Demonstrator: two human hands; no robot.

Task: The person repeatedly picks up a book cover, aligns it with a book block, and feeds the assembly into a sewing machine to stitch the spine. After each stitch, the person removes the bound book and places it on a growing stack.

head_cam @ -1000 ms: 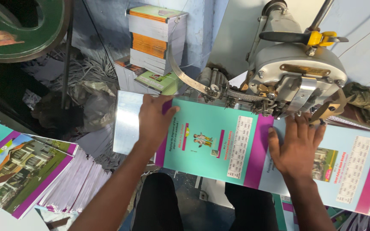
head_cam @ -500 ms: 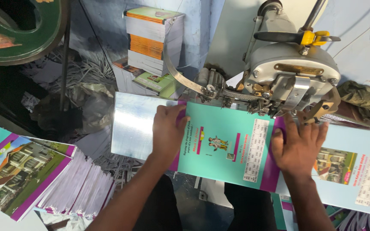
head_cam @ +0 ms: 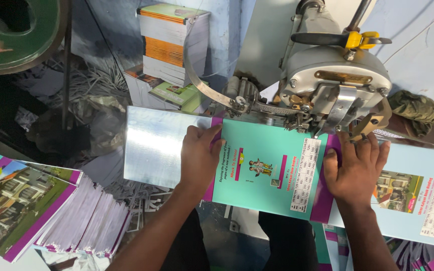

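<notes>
Booklet cover [head_cam: 269,173], teal with magenta bands, lies opened flat beneath the head of the stitching machine [head_cam: 335,83], and over the last second we have slid it leftward: its shiny inner flap [head_cam: 159,145] now juts further out to the left, and the spine band has travelled along under the head. At far left a fanned stack of finished booklets [head_cam: 51,211] sits as it did. Our left hand [head_cam: 199,158] presses palm-down on the cover's left magenta edge, fingers spread flat, gripping nothing. Behind it stands a pile of bound books [head_cam: 172,45]. Our right hand [head_cam: 355,170] lies flat too, fingers splayed near the right magenta band just below the stitching head, holding the sheet down. We judge the shift sets a fresh spot on the spine under the head.
</notes>
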